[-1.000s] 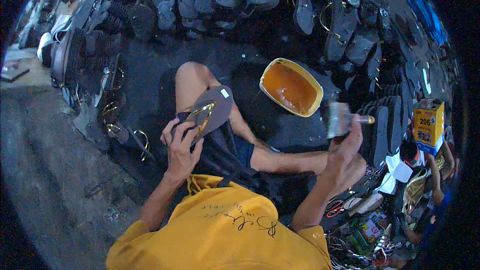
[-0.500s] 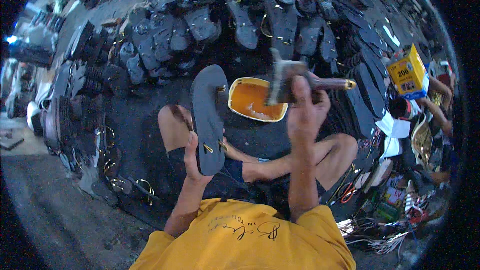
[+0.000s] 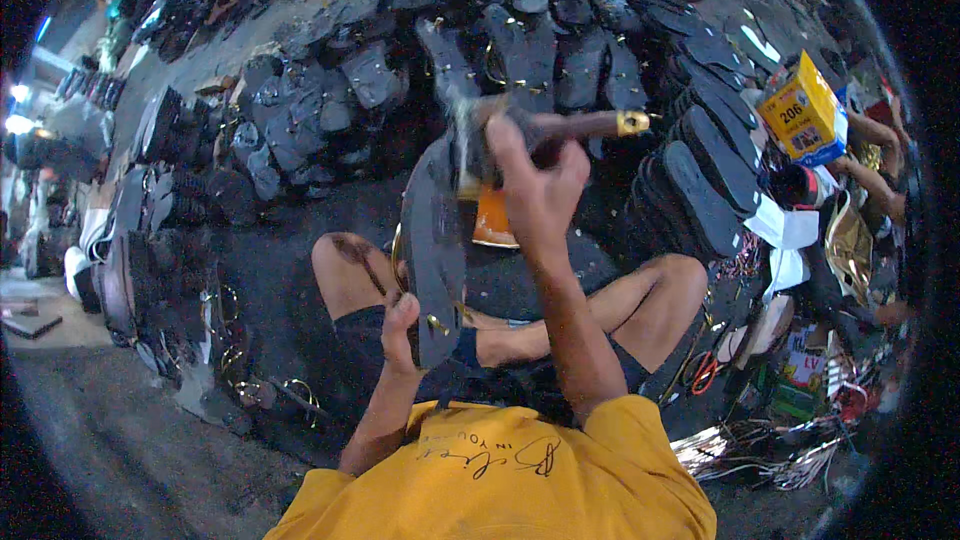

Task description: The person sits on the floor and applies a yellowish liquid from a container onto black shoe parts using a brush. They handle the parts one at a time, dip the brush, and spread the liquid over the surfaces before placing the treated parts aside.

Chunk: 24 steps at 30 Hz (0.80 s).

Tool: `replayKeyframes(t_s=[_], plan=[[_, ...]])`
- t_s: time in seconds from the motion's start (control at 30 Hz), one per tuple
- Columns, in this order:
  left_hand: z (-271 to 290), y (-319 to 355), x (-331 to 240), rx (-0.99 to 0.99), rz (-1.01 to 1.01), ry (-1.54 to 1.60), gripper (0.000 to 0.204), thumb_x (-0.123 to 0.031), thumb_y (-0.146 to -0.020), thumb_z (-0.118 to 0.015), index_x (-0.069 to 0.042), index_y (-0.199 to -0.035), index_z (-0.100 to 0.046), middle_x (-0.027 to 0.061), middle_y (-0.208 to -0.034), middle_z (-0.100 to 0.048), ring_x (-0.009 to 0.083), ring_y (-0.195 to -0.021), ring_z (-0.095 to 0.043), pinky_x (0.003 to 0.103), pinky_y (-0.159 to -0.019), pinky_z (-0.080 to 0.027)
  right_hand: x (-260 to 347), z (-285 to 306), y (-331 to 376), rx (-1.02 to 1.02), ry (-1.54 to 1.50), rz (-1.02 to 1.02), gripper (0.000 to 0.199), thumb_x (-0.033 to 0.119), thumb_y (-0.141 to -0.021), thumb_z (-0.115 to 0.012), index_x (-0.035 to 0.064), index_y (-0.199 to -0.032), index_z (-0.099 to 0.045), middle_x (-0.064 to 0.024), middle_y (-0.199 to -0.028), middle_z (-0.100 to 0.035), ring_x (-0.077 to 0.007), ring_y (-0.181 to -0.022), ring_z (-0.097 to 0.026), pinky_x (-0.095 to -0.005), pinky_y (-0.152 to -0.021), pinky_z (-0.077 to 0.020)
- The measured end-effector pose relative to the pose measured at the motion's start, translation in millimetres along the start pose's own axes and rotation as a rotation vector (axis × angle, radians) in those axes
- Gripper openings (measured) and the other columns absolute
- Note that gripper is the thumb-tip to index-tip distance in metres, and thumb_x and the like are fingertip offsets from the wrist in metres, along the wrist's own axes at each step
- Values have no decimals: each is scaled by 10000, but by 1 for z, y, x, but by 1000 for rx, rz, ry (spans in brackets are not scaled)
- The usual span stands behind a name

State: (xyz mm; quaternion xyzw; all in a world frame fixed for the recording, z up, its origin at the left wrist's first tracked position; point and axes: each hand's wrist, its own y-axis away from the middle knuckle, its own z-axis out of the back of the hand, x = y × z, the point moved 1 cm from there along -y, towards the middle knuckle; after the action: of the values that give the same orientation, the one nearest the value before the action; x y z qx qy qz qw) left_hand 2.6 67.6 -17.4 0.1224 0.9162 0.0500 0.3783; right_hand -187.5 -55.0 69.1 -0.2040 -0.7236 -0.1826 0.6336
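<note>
My left hand (image 3: 402,333) grips a dark grey sandal sole (image 3: 434,250) by its near end, thumb along the left edge. Small gold fittings show at the sole's edges, and it stands up tilted in front of me. In my right hand (image 3: 540,185) is a wide brush (image 3: 590,127) with a dark handle and a brass-coloured end. Its pale bristles, blurred by motion, are at the far end of the sole; contact cannot be made out. Behind the brush and sole, a tub (image 3: 494,244) of orange liquid is partly hidden.
Rows of dark soles (image 3: 525,45) curve around the far side. More soles (image 3: 700,185) lean in stacks at the right. A yellow and blue box (image 3: 803,115), white paper (image 3: 780,230), orange-handled scissors (image 3: 706,372) and pale strands (image 3: 795,460) lie on the right. Another person's arm (image 3: 872,180) reaches in there.
The brush has moved left, from over the tub to the far end of the sole. The sole has turned more edge-on, and the whole view has shifted slightly.
</note>
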Motion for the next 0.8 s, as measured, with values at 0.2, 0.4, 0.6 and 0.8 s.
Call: replayKeyframes(t_s=[0.2, 0.4, 0.6, 0.8], plan=[[-9, -46, -19, 12, -63, 248, 530, -391, -994, -517, -43, -1394, -512, 139, -1285, -642, 263, -1144, -650, 408, -1002, -535, -6, 23, 67, 298, -79, 12, 312, 177, -830, -836, -4, -1025, -672, -50, -945, -712, -111, -844, -660, -287, -787, -540], [12, -50, 2, 4, 18, 353, 483, -457, -1055, -412, -91, -1311, -600, 114, -1202, -691, 248, -1083, -673, 420, -968, -557, 4, 12, 91, 315, 211, 680, 275, 245, -777, -872, 39, -915, -754, -88, -745, -732, -224, -634, -711, -350, -619, -559], [-10, -57, 0, 68, -55, 453, 512, -455, -1069, -384, -92, -1380, -567, 113, -1279, -667, 261, -1128, -665, 435, -1019, -533, 9, 18, 85, 254, 214, 474, 294, 232, -751, -891, 33, -906, -738, -90, -817, -737, -209, -732, -709, -334, -663, -546], [5, -49, 6, 55, -32, 452, 536, -471, -1060, -407, -91, -1415, -537, 124, -1330, -642, 305, -1167, -646, 472, -1016, -527, 4, 23, 84, 249, 278, 583, 336, 212, -756, -871, -4, -964, -719, -85, -877, -737, -165, -763, -694, -303, -733, -553]])
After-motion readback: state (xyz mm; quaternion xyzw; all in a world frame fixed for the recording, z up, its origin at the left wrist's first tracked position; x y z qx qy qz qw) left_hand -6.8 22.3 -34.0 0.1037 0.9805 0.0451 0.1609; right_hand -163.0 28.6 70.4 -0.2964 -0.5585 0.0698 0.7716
